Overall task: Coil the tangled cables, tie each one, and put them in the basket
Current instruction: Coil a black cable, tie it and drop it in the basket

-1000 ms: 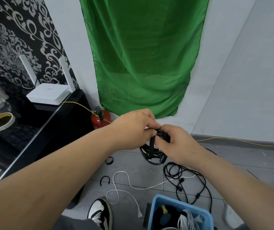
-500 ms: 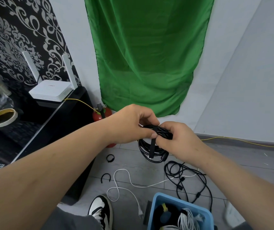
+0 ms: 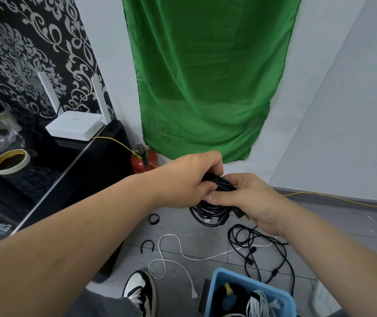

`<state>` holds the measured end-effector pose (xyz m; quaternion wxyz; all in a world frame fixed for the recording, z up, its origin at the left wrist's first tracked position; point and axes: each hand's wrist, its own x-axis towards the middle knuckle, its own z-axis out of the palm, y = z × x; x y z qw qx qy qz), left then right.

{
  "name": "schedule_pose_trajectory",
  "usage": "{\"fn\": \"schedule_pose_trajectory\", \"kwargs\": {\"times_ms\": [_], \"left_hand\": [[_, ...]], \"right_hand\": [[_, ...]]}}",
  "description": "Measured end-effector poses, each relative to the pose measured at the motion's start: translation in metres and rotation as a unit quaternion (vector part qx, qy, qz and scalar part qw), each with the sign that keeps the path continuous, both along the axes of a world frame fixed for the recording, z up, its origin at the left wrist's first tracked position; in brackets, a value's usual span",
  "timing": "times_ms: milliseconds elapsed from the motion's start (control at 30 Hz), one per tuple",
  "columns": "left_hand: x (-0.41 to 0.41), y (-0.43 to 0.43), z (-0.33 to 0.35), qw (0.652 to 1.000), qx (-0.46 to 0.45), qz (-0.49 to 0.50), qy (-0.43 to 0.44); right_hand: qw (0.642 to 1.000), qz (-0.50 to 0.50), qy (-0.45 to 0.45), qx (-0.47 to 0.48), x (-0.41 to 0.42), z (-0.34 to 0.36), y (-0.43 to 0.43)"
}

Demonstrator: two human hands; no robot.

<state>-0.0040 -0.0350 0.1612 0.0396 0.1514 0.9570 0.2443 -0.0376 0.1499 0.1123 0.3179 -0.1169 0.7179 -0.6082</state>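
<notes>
hold: your left grip, right grip both clasp black cable coil
target: blue basket near-right; right grip closer

router on table left | basket front | loose cables behind basket

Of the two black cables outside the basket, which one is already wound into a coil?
The black cable held up in the air: its loops are bundled together. The other black cable sprawls loose on the floor.
</notes>
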Motion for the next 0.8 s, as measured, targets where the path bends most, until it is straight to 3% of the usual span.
{"fn": "schedule_pose_trajectory", "kwargs": {"times_ms": [233,400,567,800], "left_hand": [[0.001,0.003,0.002,0.999,0.000,-0.007,0.033],[-0.001,0.006,0.006,0.999,0.027,-0.006,0.046],[-0.001,0.005,0.007,0.998,0.064,0.013,0.017],[-0.001,0.007,0.004,0.996,0.081,0.022,-0.004]], "right_hand": [[0.999,-0.019,0.036,-0.011,0.002,-0.001,0.001],[0.987,-0.093,0.130,0.034,0.004,-0.004,-0.006],[0.961,-0.093,0.237,0.108,0.003,-0.001,-0.008],[0.924,-0.127,0.342,0.113,0.001,-0.011,-0.008]]}}
